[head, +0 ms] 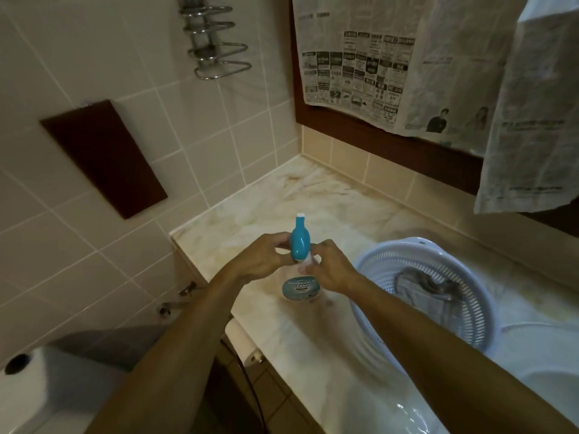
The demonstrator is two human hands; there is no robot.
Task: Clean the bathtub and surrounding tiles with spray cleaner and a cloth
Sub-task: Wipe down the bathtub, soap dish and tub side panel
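Observation:
A spray cleaner bottle (300, 285) with a teal trigger head and a teal label stands on the marble counter (313, 202). My left hand (266, 258) pinches the left side of the teal head. From the right, my right hand (329, 270) grips the bottle's neck just under the head. A grey cloth (423, 286) lies inside a pale blue plastic basket (479, 324) to the right of the bottle. The white bathtub (37, 396) shows at the lower left, with its dark overflow hole near the rim.
Beige wall tiles (103, 242) rise behind the tub, with a dark brown panel (103, 158) and a chrome wire rack (216, 42) on them. Newspaper sheets (391, 67) hang over the mirror at the back right. A white sink (548, 393) sits at the lower right.

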